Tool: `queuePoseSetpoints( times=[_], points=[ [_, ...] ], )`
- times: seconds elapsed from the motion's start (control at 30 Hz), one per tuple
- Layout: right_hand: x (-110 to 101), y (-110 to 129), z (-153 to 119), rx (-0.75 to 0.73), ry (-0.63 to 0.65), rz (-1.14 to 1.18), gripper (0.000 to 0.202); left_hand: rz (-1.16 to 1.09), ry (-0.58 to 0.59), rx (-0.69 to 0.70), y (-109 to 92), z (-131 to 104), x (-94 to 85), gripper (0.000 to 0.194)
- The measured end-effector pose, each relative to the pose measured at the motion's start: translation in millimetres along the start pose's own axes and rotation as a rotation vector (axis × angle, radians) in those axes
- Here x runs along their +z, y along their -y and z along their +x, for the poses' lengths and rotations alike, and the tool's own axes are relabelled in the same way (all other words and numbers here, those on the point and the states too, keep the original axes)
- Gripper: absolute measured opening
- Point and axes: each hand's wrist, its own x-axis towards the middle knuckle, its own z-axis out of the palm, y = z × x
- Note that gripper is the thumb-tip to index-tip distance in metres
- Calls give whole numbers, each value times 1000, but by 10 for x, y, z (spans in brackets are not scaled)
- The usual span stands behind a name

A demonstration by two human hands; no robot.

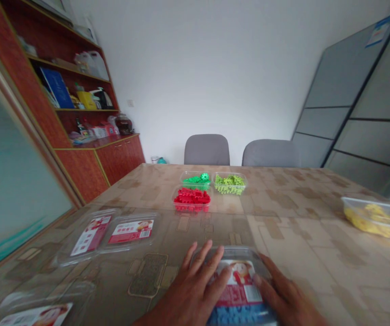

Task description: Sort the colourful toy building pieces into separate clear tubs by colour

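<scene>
A clear plastic box of blue pieces (237, 313) stands at the table's near edge, its lid (237, 253) lying on top with a pink and white label. My left hand (191, 287) has its fingers spread over the lid's left side. On the other side, my right hand (285, 296) grips the box's edge, thumb on top and fingers down along the side. The pieces' exact shape is hard to see through the lid. Two labelled lids (130, 231) (89, 235) lie to the left, partly overlapping. Another lid (38, 312) is cut off at the lower left.
Further back stand open boxes of red pieces (192, 199), green pieces (198, 180) and lime-green pieces (230, 183). A box of yellow pieces (378, 219) sits at the right. Grey chairs (207, 149) line the far edge; a wooden cabinet (120, 156) stands left.
</scene>
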Motion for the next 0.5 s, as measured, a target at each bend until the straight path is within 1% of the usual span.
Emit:
queuePoseSetpoints(
  times=[0.07, 0.17, 0.23, 0.3, 0.37, 0.43, 0.5],
  points=[
    [53, -127, -91, -1, -53, 20, 69, 29, -9, 6, -13, -5, -3, 83],
    [85, -255, -130, -70, -106, 32, 67, 67, -2, 7, -49, -21, -16, 82],
    [83, -285, -119, -92, -80, 56, 67, 80, 3, 9, -79, -29, -34, 81],
    [90, -290, -104, -74, -38, 113, 67, 78, 17, -1, -105, -30, -58, 82],
    [114, -288, -94, -54, -33, 160, 69, 58, 52, -28, -117, -25, -77, 82],
    [140, -287, -87, -50, -40, 155, 70, 21, 81, -46, -105, -19, -78, 84],
    [142, -282, -77, -60, -24, 117, 72, -32, 68, -35, -70, -15, -49, 85]
  ],
)
